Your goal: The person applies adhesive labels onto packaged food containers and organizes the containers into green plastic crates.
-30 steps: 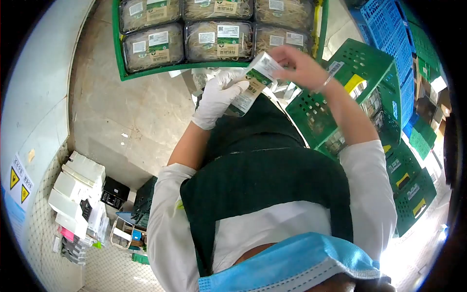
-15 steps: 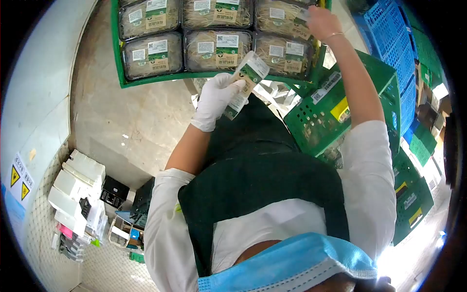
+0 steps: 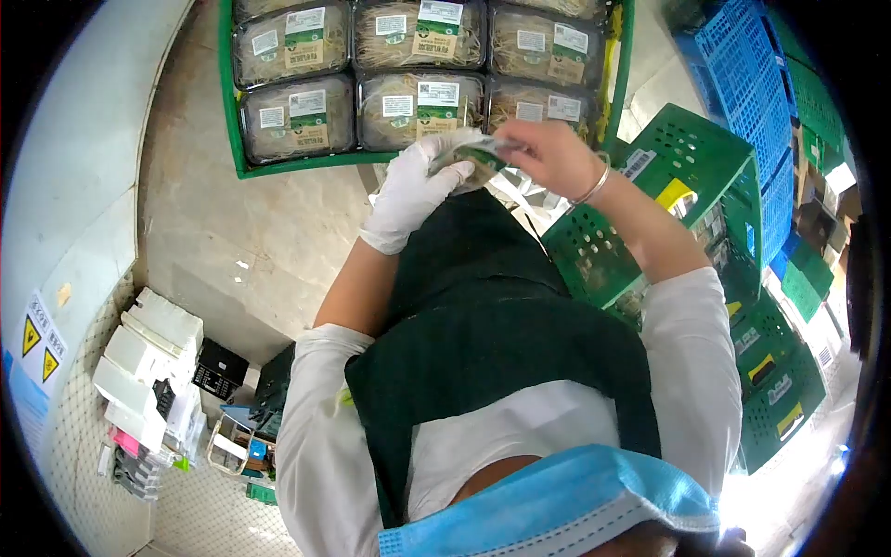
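In the head view, my left hand (image 3: 413, 188), in a white glove, is closed around a strip of printed labels (image 3: 484, 165) in green, tan and white. The strip is bent, and part of it is hidden by my fingers. My bare right hand (image 3: 557, 160), with a bracelet at the wrist, pinches the strip's right end between thumb and fingers. Just beyond both hands, clear-lidded packs of pale, thin strands (image 3: 302, 116) sit in rows in a green crate (image 3: 306, 167). The packs in view carry labels on their lids; my hands partly cover the nearest ones.
To my right stand a tilted green crate (image 3: 594, 246) with a yellow handle and a stack of blue crates (image 3: 738, 65). More green crates (image 3: 784, 399) lie lower right. White foam boxes (image 3: 153, 357) are piled at lower left, beside a wall with warning signs (image 3: 42, 343).
My right hand has come back from the far right pack to the label strip and now pinches its end. The strip has bent between my hands. The crate appears slightly lower in view.
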`<state>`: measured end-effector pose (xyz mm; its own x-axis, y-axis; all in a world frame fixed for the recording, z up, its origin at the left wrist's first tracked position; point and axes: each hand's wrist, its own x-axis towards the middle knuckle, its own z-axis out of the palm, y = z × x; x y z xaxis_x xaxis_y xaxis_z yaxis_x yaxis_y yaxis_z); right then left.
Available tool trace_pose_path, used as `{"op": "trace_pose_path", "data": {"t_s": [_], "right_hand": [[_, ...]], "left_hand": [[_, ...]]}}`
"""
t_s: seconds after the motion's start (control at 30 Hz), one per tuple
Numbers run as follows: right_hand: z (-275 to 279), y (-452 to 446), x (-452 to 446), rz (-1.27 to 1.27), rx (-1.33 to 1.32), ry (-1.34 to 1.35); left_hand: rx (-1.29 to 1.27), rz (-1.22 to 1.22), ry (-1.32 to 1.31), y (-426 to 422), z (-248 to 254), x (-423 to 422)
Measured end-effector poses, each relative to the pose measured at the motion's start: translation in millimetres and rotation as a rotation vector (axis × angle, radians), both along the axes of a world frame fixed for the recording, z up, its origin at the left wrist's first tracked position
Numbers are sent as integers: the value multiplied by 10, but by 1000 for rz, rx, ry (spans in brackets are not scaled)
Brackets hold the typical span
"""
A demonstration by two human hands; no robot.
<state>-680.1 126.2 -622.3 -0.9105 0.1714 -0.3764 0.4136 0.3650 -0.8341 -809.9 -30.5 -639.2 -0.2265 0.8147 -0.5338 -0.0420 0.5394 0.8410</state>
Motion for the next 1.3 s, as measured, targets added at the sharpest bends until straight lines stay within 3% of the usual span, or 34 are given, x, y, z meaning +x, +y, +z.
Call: {"op": "trace_pose_path", "data": {"t_s": [0.07,0.1,0.17,0.23,0.3,0.33,0.37,0.4,0.47,0.53,0.57,0.6,0.63,0.67,0.73,0.77,0.87,0.9,0.93,1.03,1.07,1.13,1.2,1.27,1.3], "right_hand": [[-23,-99,-31,-5,49,38],[-15,-125,-49,-140,70,36],[-142,21,-52,-294,161,162],[-77,640,-179,-325,364,-116],[-463,1565,-214,-123,817,-141],[-697,2036,-210,-40,1002,4],[-542,2012,-479,-38,1086,-575],[-637,2091,-566,-39,1087,-562],[-917,2263,-721,208,1146,-791],[-951,2115,-816,4,1081,-857],[-899,1899,-702,-277,1233,-585],[-968,1906,-525,-277,1223,-595],[-1082,2018,-237,-441,1139,-420],[-1184,2060,-14,-599,1049,-238],[-1317,1742,307,-515,1035,-537],[-1250,1516,341,-556,961,-577],[-1053,961,327,-647,839,-677],[-1176,943,380,-709,739,-761],[-1230,937,365,-709,739,-758],[-1379,933,360,-932,385,-1004],[-1393,928,378,-941,389,-995],[-1441,883,403,-999,562,-719],[-1461,931,449,-944,596,-758],[-1227,872,380,-949,554,-838],[-1137,819,356,-1006,627,-694]], "left_hand": [[180,266,-187,77,-61,58],[112,404,-267,118,-1,106],[32,371,-205,137,19,114],[-45,344,-142,134,3,89],[-58,414,-235,10,-95,40],[-62,450,-277,-30,-148,-19],[-49,521,-337,-59,-185,-100],[-74,507,-321,-94,-217,-204],[-5,509,-73,-193,-553,-343],[7,537,-279,-72,-477,-506],[-96,499,-349,-57,-471,-601],[-204,457,-419,-46,-494,-697],[-112,585,-459,2,-532,-703],[-128,677,-401,-22,-649,-745],[-178,873,-134,-6,-731,-735],[-320,736,104,170,-375,-696],[-389,494,742,206,-736,-630],[-386,399,822,285,-798,-635],[-390,298,892,340,-781,-597],[-438,314,868,383,-830,-505],[-424,351,879,390,-845,-503],[-392,334,915,357,-851,-503],[-302,386,995,255,-807,-553],[-289,291,957,207,-835,-725],[-311,218,1026,256,-889,-787]]}}
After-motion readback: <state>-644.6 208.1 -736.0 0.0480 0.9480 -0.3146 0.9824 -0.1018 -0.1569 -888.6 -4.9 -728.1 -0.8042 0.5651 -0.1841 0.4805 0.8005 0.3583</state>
